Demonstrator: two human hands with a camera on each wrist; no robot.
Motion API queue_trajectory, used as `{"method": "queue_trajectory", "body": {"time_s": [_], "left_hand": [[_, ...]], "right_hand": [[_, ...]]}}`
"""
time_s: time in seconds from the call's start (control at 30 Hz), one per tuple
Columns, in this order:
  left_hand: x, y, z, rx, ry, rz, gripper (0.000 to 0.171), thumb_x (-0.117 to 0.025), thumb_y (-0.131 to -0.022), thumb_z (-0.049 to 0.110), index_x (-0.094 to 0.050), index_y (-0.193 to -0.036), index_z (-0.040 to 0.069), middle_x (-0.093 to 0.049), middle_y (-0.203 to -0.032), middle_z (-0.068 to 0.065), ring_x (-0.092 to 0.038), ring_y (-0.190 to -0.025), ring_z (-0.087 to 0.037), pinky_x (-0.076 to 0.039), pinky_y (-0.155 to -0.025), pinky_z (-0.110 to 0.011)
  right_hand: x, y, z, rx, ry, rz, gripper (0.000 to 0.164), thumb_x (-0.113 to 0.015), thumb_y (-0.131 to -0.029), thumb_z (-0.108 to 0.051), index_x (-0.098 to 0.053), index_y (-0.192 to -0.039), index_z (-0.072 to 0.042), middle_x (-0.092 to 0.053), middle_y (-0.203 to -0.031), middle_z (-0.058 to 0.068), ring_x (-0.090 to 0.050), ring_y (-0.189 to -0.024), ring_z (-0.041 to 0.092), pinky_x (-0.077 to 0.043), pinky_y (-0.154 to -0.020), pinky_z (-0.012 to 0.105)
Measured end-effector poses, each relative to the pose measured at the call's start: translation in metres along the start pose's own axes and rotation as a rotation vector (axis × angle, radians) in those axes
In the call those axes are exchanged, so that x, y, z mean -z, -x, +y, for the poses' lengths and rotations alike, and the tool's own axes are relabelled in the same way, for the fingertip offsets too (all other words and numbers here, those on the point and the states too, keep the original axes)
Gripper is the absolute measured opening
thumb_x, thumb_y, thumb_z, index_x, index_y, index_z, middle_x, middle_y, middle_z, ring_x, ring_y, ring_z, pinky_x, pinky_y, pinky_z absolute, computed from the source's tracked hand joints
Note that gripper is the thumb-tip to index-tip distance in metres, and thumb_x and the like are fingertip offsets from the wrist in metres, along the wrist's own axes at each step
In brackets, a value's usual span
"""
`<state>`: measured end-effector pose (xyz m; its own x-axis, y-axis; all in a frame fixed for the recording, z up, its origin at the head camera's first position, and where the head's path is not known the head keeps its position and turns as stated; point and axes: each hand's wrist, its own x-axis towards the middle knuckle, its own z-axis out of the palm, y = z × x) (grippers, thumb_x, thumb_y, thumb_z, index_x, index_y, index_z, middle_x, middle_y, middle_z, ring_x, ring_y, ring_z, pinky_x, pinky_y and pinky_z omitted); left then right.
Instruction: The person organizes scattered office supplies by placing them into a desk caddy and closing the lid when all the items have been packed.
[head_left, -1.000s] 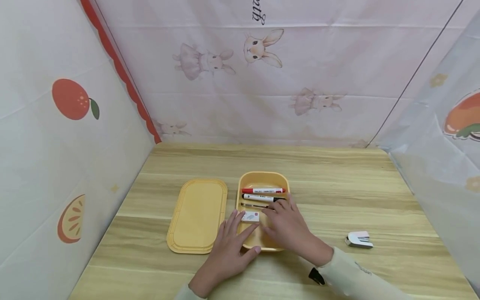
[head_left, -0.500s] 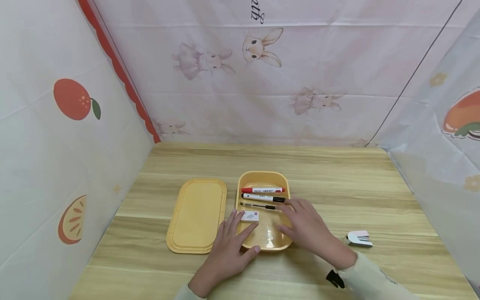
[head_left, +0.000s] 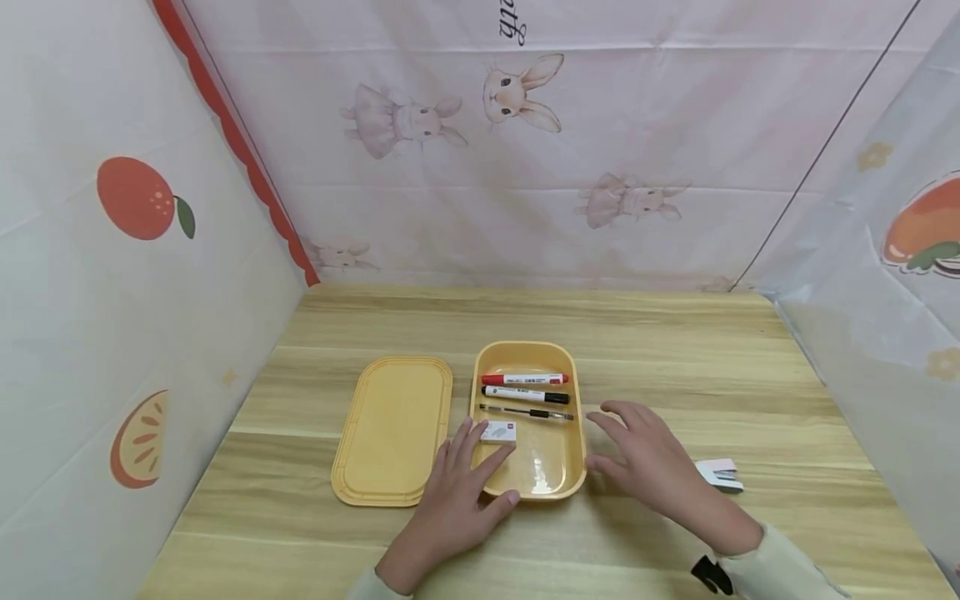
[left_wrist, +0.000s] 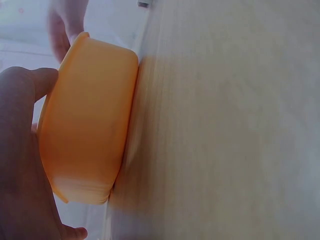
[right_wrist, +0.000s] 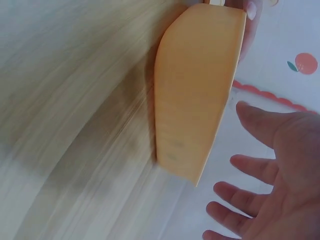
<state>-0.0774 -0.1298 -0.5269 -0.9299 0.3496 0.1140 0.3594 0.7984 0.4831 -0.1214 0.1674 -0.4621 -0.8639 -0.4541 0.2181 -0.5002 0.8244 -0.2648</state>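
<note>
A yellow plastic box (head_left: 540, 454) stands lidless on the table. Inside lie a red marker (head_left: 525, 379), a black marker (head_left: 527, 394), a black pen (head_left: 528, 412) and a small white carton (head_left: 498, 432). My left hand (head_left: 459, 490) spreads over the box's near left corner, its fingertips overlapping the carton. In the left wrist view, that hand's thumb (left_wrist: 46, 82) is at the box's rim. Just off the box's right side, my right hand (head_left: 645, 454) hovers with fingers apart. The right wrist view shows that palm (right_wrist: 295, 170) holding nothing.
A flat yellow lid (head_left: 392, 432) lies left of the box. To the right, a white and grey stapler (head_left: 722, 475) is partly hidden behind my right hand. Printed cloth walls (head_left: 480, 208) enclose the wooden table (head_left: 660, 333) at the back and sides.
My right hand has drawn back from the pen inside the box to outside its right wall, uncovering the pen and the black marker's end. My left hand has stayed put.
</note>
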Motion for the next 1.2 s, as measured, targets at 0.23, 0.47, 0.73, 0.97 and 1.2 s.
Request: {"method": "queue_trajectory", "body": {"time_s": [0.23,0.47,0.73,0.97,1.2], "left_hand": [[0.0,0.0,0.001,-0.007,-0.001,-0.001,0.061,-0.043,-0.097,0.068,-0.041,-0.152,0.042,-0.014,-0.17,-0.004,0.002,-0.158,-0.027,-0.012,-0.121,-0.066],[0.002,-0.001,0.001,-0.003,-0.01,-0.009,0.062,-0.04,-0.097,0.07,-0.04,-0.153,0.042,-0.012,-0.17,-0.004,0.003,-0.158,-0.027,-0.011,-0.121,-0.065],[0.003,-0.001,0.002,0.006,-0.012,-0.012,0.062,-0.043,-0.097,0.068,-0.04,-0.153,0.042,-0.012,-0.17,-0.003,0.003,-0.158,-0.027,-0.01,-0.122,-0.064],[0.003,0.0,0.003,0.009,-0.001,-0.021,0.062,-0.044,-0.097,0.068,-0.04,-0.153,0.042,-0.012,-0.17,-0.004,0.002,-0.158,-0.029,-0.01,-0.121,-0.065],[0.0,0.0,0.002,0.02,-0.006,-0.02,0.063,-0.041,-0.097,0.07,-0.039,-0.153,0.043,-0.011,-0.17,-0.002,0.006,-0.158,-0.024,-0.01,-0.122,-0.063]], "right_hand": [[0.008,0.017,0.023,0.031,-0.041,0.009,0.062,-0.083,-0.083,-0.033,-0.061,-0.136,-0.011,-0.058,-0.136,0.016,-0.051,-0.128,0.036,-0.043,-0.105,0.056],[0.013,0.029,0.044,0.031,-0.025,0.048,0.061,-0.084,-0.081,-0.03,-0.063,-0.133,-0.007,-0.059,-0.132,0.016,-0.052,-0.123,0.036,-0.045,-0.099,0.056],[0.014,0.04,0.067,0.011,-0.029,0.099,0.06,-0.086,-0.079,-0.028,-0.064,-0.131,-0.007,-0.06,-0.13,0.015,-0.052,-0.121,0.036,-0.046,-0.095,0.057],[0.017,0.054,0.086,-0.037,-0.076,0.075,0.06,-0.083,-0.082,-0.029,-0.062,-0.133,-0.006,-0.059,-0.131,0.018,-0.051,-0.121,0.039,-0.046,-0.093,0.06],[0.019,0.065,0.105,-0.062,-0.09,0.074,0.06,-0.083,-0.082,-0.026,-0.061,-0.133,-0.002,-0.06,-0.129,0.022,-0.051,-0.119,0.042,-0.045,-0.092,0.06]]}}
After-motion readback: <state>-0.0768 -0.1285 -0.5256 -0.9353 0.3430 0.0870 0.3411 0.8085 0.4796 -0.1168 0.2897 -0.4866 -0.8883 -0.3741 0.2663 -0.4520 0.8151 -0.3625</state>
